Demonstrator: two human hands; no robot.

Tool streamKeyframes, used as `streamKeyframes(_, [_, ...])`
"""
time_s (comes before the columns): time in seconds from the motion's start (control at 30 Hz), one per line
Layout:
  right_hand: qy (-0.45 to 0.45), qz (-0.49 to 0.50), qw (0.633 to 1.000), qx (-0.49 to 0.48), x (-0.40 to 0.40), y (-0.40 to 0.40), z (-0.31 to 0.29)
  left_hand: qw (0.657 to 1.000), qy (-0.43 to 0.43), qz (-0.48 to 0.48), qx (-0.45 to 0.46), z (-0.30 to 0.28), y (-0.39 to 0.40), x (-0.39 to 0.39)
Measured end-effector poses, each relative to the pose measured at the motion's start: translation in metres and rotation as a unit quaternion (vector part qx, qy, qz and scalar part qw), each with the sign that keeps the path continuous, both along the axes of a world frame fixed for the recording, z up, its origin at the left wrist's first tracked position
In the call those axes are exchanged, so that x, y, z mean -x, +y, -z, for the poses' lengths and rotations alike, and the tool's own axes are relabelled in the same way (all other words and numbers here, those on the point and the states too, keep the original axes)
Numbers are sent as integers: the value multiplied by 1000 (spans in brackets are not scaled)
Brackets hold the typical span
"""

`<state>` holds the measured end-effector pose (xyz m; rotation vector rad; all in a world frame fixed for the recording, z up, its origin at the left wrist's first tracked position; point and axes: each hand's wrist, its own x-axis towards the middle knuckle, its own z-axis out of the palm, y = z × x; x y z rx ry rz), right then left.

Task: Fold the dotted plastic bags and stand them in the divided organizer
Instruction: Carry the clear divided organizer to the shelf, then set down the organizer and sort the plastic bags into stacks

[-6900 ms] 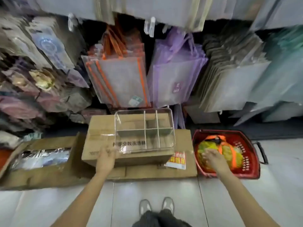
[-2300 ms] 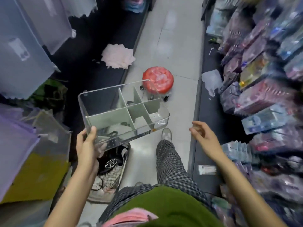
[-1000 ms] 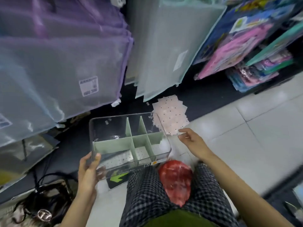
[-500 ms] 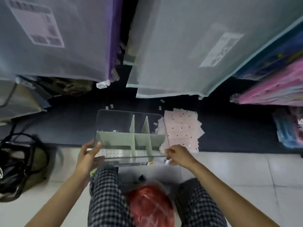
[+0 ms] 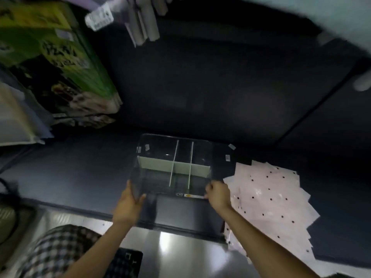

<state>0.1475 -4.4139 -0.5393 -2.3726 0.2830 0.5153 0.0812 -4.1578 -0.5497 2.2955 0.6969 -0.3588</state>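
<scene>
Since half a second ago my clear divided organizer [image 5: 174, 167] has come down from my lap onto the dark shelf [image 5: 80, 177]. My left hand [image 5: 128, 205] grips its near-left corner; my right hand [image 5: 217, 194] curls round the near-right corner. Its pale green dividers form rigid, glossy compartments, all empty. At three o'clock, the thin pink dotted plastic bags [image 5: 269, 199] lie flat in a fanned stack, none folded yet.

A shop aisle: packaged goods [image 5: 60, 63] with a price tag [image 5: 99, 19] hang above a dark low shelf [image 5: 200, 97] beside a tiled floor [image 5: 180, 253].
</scene>
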Motion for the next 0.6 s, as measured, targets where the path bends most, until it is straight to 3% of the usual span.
streamKeyframes(0.27, [-80,-2,996,39,-33,37,64,999,46,14,-15,58,26,-38])
streamKeyframes(0.47, [-79,20,994,75,-28,48,82,986,107,93,-82,64,57,-55])
streamKeyframes(0.6, [-50,34,998,21,-22,45,91,977,131,129,-104,65,45,-52])
